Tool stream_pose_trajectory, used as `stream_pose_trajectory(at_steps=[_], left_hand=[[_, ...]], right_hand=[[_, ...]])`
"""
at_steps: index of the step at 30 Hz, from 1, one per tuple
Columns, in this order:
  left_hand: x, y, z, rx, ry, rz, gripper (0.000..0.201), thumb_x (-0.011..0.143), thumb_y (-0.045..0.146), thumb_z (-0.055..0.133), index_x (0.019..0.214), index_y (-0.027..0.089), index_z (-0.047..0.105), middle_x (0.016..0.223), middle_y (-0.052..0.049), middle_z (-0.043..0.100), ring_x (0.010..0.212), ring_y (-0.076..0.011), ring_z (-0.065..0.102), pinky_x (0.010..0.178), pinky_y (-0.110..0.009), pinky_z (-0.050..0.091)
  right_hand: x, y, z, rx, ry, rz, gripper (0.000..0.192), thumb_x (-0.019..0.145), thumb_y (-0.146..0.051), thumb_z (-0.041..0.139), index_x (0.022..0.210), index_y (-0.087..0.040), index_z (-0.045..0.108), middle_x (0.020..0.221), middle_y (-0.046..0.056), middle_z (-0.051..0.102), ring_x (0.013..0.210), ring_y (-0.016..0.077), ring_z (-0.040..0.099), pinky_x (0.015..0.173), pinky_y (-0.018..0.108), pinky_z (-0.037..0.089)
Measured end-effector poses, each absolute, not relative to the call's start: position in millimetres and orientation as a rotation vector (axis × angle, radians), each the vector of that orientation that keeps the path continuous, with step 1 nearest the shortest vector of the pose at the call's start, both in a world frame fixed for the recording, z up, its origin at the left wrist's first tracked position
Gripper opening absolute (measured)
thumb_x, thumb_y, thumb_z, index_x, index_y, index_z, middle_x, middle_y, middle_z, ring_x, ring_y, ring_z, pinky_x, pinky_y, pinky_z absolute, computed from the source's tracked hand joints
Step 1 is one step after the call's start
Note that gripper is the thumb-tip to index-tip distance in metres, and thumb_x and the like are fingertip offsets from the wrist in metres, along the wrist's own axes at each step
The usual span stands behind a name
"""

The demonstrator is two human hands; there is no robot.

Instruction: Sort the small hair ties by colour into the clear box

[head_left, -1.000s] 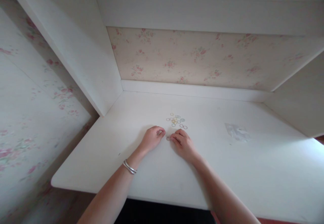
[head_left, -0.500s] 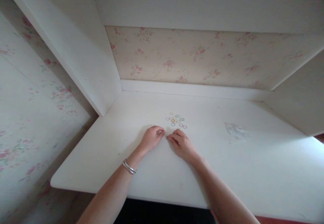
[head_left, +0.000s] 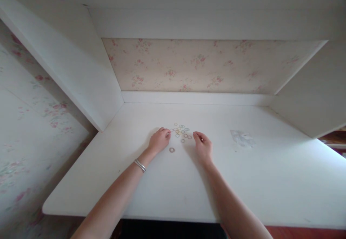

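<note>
Several thin, small rubber bands in pale yellow, green and pinkish tones lie in a loose cluster on the white desk. At the cluster's left edge, my left hand pinches its fingertips on one thin band. My right hand is to the right of the cluster, fingers curled closed; whether they hold anything is hidden. Nearer to me, between the hands, rests a thicker brownish ring, apart from the others.
A clear plastic bag lies on the desk to the right. White side panels and a low back ledge frame the desktop. An upper white panel overhangs it.
My hands have moved apart, the left to the cluster's left edge and the right to its right side. The thicker ring now shows between them. The view has shifted slightly.
</note>
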State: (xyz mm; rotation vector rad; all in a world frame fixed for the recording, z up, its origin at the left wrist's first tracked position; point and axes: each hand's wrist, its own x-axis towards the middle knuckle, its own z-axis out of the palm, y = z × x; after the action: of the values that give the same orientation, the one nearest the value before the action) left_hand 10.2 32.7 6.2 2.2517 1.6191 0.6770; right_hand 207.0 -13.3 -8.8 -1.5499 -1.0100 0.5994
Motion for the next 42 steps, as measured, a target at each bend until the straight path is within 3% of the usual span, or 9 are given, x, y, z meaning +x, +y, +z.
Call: stream_pose_trajectory(at_steps=[3,9,17,22,42], left_hand=[[18,43,7,2.333,1.658,0.586,0.024,0.088,0.032,0.047,0.103,0.024,0.064,0.105,-0.005,0.06,0.086,-0.0152,0.059,0.075,-0.025,0.043],[18,51,5,2.382,1.662,0.475,0.022,0.089,0.03,0.047,0.089,0.023,0.068,0.097,-0.004,0.061,0.086,-0.0153,0.059,0.074,-0.025,0.041],[-6,8,-2,2.373,1.491,0.679,0.02,0.091,0.025,0.044,0.084,0.019,0.062,0.09,-0.002,0.059,0.079,-0.013,0.058,0.072,-0.024,0.043],[-11,-16,3,2.339,1.355,0.825,0.022,0.092,0.03,0.044,0.087,0.021,0.063,0.085,-0.001,0.059,0.076,-0.012,0.057,0.069,-0.023,0.043],[-5,-24,-2,2.389,1.227,0.7,0.024,0.092,0.028,0.043,0.093,0.024,0.066,0.088,-0.001,0.063,0.077,-0.0123,0.059,0.07,-0.024,0.043]], right_hand=[[206,-13,-8,-1.538,-1.021,0.602,0.041,0.077,-0.052,0.053,0.089,-0.016,0.07,0.078,0.005,0.068,0.07,0.0184,0.056,0.065,0.029,0.04],[207,-12,-8,-1.499,-0.991,0.66,0.039,0.077,-0.05,0.054,0.089,-0.017,0.069,0.082,0.006,0.069,0.073,0.0185,0.058,0.067,0.029,0.041],[207,-10,-8,-1.465,-0.969,0.728,0.039,0.076,-0.05,0.056,0.089,-0.016,0.07,0.084,0.006,0.07,0.078,0.0193,0.06,0.071,0.03,0.042],[206,-8,-13,-1.461,-0.972,0.748,0.039,0.074,-0.05,0.058,0.091,-0.016,0.07,0.087,0.007,0.07,0.08,0.0199,0.061,0.073,0.03,0.043],[204,-10,-15,-1.52,-1.085,0.704,0.04,0.077,-0.05,0.054,0.092,-0.016,0.07,0.085,0.007,0.07,0.075,0.0191,0.06,0.07,0.03,0.043]])
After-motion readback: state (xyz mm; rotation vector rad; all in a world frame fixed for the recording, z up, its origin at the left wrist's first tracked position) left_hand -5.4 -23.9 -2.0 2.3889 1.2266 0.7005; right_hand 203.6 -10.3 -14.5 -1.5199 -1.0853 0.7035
